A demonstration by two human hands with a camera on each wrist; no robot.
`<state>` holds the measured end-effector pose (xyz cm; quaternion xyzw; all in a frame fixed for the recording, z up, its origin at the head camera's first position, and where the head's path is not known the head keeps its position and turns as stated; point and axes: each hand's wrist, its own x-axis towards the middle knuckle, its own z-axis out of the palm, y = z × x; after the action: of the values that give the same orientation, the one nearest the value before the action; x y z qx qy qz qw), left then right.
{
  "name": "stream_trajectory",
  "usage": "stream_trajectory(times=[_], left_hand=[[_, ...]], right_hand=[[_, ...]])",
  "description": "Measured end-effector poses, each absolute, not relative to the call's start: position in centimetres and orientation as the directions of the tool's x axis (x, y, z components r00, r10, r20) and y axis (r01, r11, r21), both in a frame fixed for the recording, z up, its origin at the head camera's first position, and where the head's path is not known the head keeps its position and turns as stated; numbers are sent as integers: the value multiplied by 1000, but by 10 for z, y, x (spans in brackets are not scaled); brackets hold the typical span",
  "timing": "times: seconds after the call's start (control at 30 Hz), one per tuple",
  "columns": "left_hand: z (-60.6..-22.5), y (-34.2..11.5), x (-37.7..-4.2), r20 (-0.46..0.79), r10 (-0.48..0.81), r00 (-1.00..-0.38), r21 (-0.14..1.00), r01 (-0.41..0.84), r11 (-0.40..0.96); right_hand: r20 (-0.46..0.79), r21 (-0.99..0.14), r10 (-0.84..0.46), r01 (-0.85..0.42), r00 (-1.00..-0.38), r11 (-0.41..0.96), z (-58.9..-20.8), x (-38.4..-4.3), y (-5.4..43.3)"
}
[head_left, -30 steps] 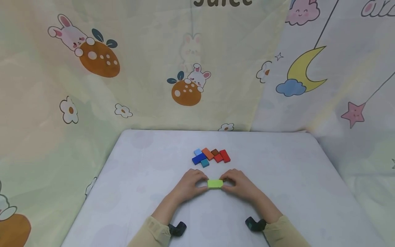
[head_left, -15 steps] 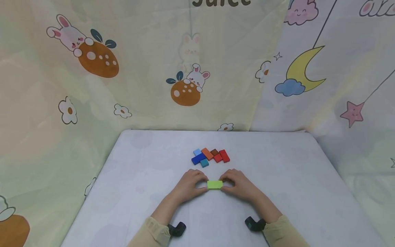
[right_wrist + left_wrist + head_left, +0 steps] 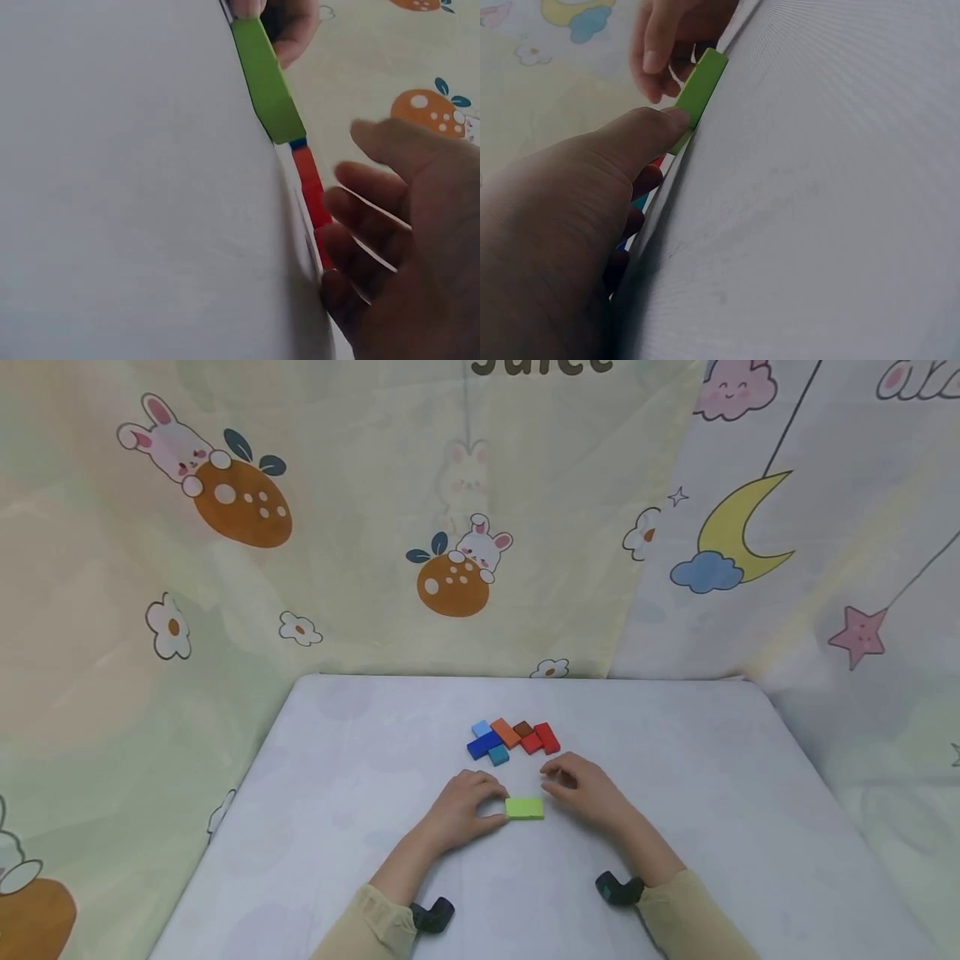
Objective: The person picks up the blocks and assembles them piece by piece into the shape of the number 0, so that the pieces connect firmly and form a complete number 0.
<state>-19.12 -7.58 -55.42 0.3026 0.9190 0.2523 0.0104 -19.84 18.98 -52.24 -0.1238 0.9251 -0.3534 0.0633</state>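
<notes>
A lime green rectangular block [image 3: 524, 809] lies on the white table, its long side running left to right. My left hand [image 3: 463, 810] pinches its left end between thumb and fingers; in the left wrist view the thumb [image 3: 656, 131] presses on the green block [image 3: 701, 86]. Apart from the block's right end, my right hand [image 3: 587, 789] is held with loosely bent fingers and nothing in them. The right wrist view shows a gap between these fingers [image 3: 367, 217] and the green block [image 3: 270, 86].
Behind the hands lies a flat cluster of small blocks: a dark blue block [image 3: 484, 745], a teal block [image 3: 498, 755], an orange block [image 3: 506, 732], a brown block [image 3: 523, 728] and a red block [image 3: 547, 738] among them. A printed cloth [image 3: 360, 527] hangs behind the table [image 3: 675, 718].
My right hand has let go of the green block's right end and moved back and slightly right, towards the red blocks. The left hand keeps its grip, and the block stays in place.
</notes>
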Motion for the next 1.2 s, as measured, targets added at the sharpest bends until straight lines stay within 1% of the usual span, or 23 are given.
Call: stream_trajectory(times=[0.13,0.23,0.37,0.47,0.7,1.2], left_hand=[[-554,-77,-191,132,563,-816,468,552,690],[-553,-78,-191,130,564,-815,473,551,688],[-553,-80,-191,128,561,-818,473,548,690],[-554,-80,-191,119,563,-818,478,544,690],[-556,-78,-193,107,564,-819,477,540,694],[-554,-75,-193,88,553,-828,468,525,711]], right_hand=[[48,-638,-196,-181,-979,748,-521,-219,185],[79,-594,-158,-174,-984,786,-524,-236,180],[59,-544,-133,-144,-989,826,-528,-254,173],[28,-536,-128,-123,-991,835,-530,-262,170],[-21,-543,-118,-88,-993,835,-531,-270,169],[-27,-551,-145,-106,-989,828,-536,-271,170]])
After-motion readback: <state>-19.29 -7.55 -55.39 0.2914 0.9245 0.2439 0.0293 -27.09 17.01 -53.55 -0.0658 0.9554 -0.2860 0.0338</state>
